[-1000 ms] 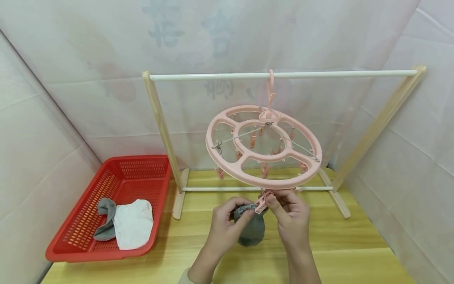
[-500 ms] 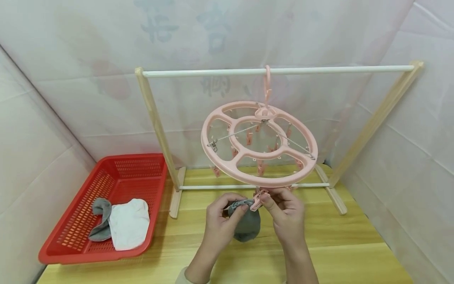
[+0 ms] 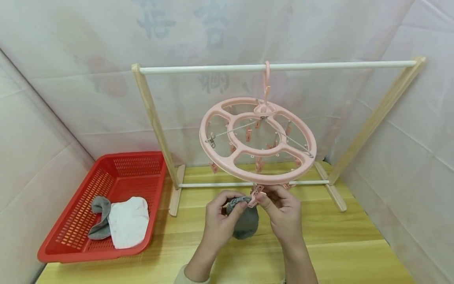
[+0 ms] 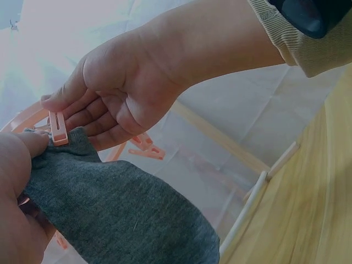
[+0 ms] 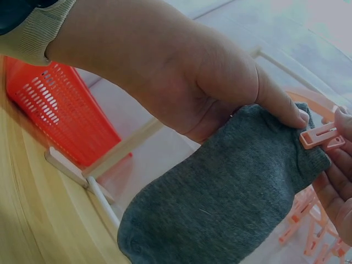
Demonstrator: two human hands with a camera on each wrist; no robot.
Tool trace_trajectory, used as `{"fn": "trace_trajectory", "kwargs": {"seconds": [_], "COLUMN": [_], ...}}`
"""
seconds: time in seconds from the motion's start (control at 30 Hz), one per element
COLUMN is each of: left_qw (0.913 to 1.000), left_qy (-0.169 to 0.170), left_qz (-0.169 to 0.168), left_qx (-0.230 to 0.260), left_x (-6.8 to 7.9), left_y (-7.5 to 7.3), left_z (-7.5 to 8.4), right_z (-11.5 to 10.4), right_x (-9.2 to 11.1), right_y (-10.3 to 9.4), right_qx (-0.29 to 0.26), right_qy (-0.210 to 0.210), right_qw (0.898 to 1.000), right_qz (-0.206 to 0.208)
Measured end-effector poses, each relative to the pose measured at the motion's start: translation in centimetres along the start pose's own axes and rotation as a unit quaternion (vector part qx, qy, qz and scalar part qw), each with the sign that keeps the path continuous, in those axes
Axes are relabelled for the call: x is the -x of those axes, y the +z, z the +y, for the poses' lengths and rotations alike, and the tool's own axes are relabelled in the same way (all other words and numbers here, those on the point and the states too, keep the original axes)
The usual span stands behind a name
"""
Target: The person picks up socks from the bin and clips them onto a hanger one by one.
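A dark grey sock (image 5: 214, 187) hangs from my left hand (image 3: 220, 219), whose thumb and fingers pinch it near the cuff. My right hand (image 3: 283, 213) pinches a pink clothespin (image 5: 319, 136) between thumb and fingers. The clothespin's tip lies over the sock's cuff in both wrist views. It hangs from the front rim of a round pink drying hanger (image 3: 262, 179), which is hooked over a white rail (image 3: 198, 69). Both hands are close together just under that rim.
On the left a red basket (image 3: 49, 252) holds a grey sock (image 3: 101, 227) and a white cloth item (image 3: 129, 223). Wooden posts (image 3: 154, 118) carry the rail above the wooden table (image 3: 337, 244). Several other pink clothespins (image 3: 259, 163) dangle from the hanger.
Both hands, the sock and the clothespin shift slightly left and up in the head view, much as the whole scene does. Both grips look the same.
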State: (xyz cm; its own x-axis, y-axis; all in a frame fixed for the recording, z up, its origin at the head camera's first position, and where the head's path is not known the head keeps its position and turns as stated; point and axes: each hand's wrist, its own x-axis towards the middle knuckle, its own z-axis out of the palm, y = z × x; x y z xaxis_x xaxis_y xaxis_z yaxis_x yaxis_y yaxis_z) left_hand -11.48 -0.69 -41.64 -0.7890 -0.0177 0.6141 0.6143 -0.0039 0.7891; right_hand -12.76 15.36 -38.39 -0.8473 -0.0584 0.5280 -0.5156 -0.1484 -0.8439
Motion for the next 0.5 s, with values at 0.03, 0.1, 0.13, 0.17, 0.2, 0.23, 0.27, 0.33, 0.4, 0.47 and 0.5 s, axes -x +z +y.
{"fn": "trace_trajectory", "kwargs": {"seconds": [0.03, 0.1, 0.13, 0.17, 0.2, 0.23, 0.27, 0.33, 0.4, 0.47, 0.5], "left_qw": [1.0000, 1.0000, 0.9999, 0.9999, 0.9998, 0.9997, 0.9993, 0.9968, 0.9874, 0.9662, 0.9510], "left_qy": [0.001, 0.003, 0.005, 0.006, 0.008, 0.011, 0.018, 0.046, 0.099, 0.170, 0.207], "left_qz": [-0.001, -0.003, -0.004, -0.005, -0.006, -0.007, -0.008, -0.006, 0.001, 0.015, 0.023], "left_qx": [-0.001, -0.005, -0.008, -0.011, -0.016, -0.022, -0.032, -0.065, -0.124, -0.193, -0.228], "left_x": [0.0, 0.0, 0.0, 0.0, 0.0, 0.0, 0.0, -0.2, -0.5, -1.1, -1.5], "left_y": [0.0, 0.0, 0.0, 0.0, -0.1, -0.1, -0.2, -0.4, -0.7, -1.2, -1.4], "left_z": [0.0, -0.1, -0.1, -0.1, -0.1, -0.1, 0.0, 0.2, 0.6, 1.2, 1.5], "right_z": [0.0, 0.1, 0.1, 0.1, 0.1, 0.2, 0.2, 0.3, 0.3, 0.4, 0.5], "right_x": [0.0, 0.0, 0.1, 0.1, 0.1, 0.1, 0.2, 0.2, 0.2, 0.1, 0.1], "right_y": [0.0, 0.0, -0.1, -0.1, -0.1, -0.1, -0.1, -0.1, 0.0, 0.0, 0.0], "right_qx": [-0.004, -0.015, -0.020, -0.026, -0.030, -0.031, -0.031, -0.029, -0.018, 0.000, 0.013], "right_qy": [-0.005, -0.016, -0.020, -0.024, -0.027, -0.028, -0.029, -0.031, -0.039, -0.048, -0.052], "right_qw": [1.000, 1.000, 1.000, 0.999, 0.999, 0.999, 0.999, 0.999, 0.999, 0.999, 0.999], "right_qz": [-0.001, -0.003, -0.004, -0.005, -0.005, -0.005, -0.003, -0.004, -0.006, -0.009, -0.008]}}
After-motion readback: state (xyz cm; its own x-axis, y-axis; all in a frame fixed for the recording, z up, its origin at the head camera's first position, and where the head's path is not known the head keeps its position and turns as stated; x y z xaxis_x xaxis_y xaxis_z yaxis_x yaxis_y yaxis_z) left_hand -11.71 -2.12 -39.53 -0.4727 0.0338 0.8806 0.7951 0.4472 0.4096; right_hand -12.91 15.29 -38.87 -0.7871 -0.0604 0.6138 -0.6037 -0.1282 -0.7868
